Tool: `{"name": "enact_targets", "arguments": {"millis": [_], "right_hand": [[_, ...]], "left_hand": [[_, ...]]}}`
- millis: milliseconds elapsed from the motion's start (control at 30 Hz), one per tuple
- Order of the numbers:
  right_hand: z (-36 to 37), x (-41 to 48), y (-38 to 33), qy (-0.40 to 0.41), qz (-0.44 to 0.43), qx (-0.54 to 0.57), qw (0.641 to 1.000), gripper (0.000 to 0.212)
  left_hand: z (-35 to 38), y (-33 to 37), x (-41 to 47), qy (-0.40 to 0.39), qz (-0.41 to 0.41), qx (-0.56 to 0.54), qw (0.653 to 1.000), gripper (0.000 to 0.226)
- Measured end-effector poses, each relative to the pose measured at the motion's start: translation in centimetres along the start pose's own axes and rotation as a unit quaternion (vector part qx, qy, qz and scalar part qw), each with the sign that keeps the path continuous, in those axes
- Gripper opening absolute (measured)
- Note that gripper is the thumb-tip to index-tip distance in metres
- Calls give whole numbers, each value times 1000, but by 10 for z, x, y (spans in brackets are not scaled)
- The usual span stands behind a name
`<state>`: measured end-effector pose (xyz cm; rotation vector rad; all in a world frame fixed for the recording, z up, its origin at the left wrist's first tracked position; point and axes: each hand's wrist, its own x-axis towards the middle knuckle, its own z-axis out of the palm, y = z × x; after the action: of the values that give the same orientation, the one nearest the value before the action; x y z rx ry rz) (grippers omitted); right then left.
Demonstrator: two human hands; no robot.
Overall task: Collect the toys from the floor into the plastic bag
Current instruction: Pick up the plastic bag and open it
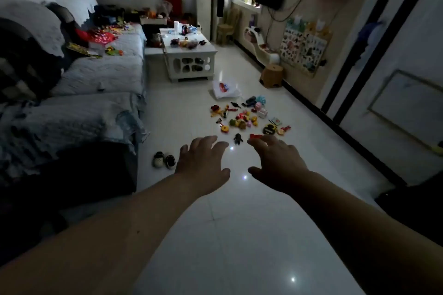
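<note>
Several small colourful toys (247, 120) lie scattered on the white tiled floor ahead of me. Beyond them a white plastic bag (224, 90) with a red and blue print lies crumpled on the floor. A small black figure (238, 138) sits nearest, between my two hands. My left hand (203, 160) is stretched forward, palm down, fingers apart, holding nothing. My right hand (278, 163) reaches forward the same way, its fingertips over a red toy (254, 136), which it partly hides. Both hands are well short of the bag.
A grey sofa (96, 79) with clutter runs along the left. A white coffee table (189, 55) stands behind the bag. A pair of small shoes (164, 160) lies left of my left hand. A brown stool (272, 75) stands by the right wall.
</note>
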<state>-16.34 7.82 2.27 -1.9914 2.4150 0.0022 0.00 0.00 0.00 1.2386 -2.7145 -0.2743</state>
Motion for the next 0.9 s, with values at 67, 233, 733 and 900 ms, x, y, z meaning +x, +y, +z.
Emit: {"name": "enact_targets", "arguments": {"millis": [67,233,733,900], "right_hand": [[0,31,9,7,-5,12,1000,75],[6,124,32,20,-10,10,1000,74],[2,460,79,13,12,33,999,72],[14,569,111,13,6,31,999,70]], "left_hand": [[-2,-7,30,12,-11,0,1000,68],[-2,-36,124,29,-11,5,1000,68],[-27,-163,438,10,5,22,1000,68],[-12,-194,542,14,-6,17,1000,66]]}}
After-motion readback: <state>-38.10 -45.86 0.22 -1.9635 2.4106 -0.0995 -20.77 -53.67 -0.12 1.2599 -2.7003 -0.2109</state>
